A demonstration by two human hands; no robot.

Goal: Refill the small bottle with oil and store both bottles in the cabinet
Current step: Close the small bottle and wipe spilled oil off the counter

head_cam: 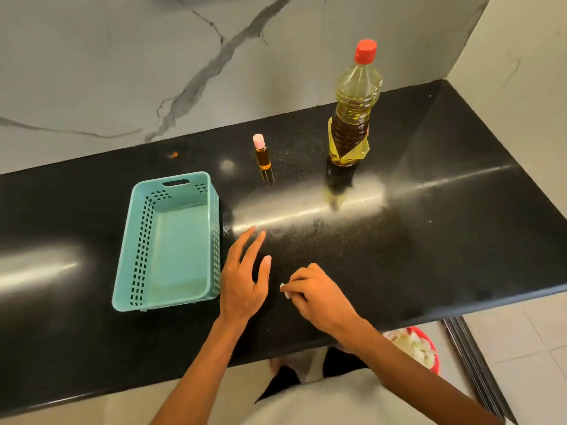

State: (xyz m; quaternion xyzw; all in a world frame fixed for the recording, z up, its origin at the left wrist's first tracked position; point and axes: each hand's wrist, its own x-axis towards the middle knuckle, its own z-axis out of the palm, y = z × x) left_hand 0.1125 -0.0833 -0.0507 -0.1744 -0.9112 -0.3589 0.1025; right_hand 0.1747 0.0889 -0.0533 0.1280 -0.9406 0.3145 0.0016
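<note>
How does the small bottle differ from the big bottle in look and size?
The small bottle has a pink cap, the big bottle a red one. The small bottle is far shorter and slimmer than the big bottle. Only the big bottle, not the small bottle, wears a yellow label. Both stand upright and capped.

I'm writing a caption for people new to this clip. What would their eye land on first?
The tall oil bottle with its red cap stands out, upright at the back right of the black counter, with the small pink-capped bottle upright to its left. The empty teal basket sits at the left. Nearer the front edge, the left hand is spread open while the right hand pinches a small white scrap.
</note>
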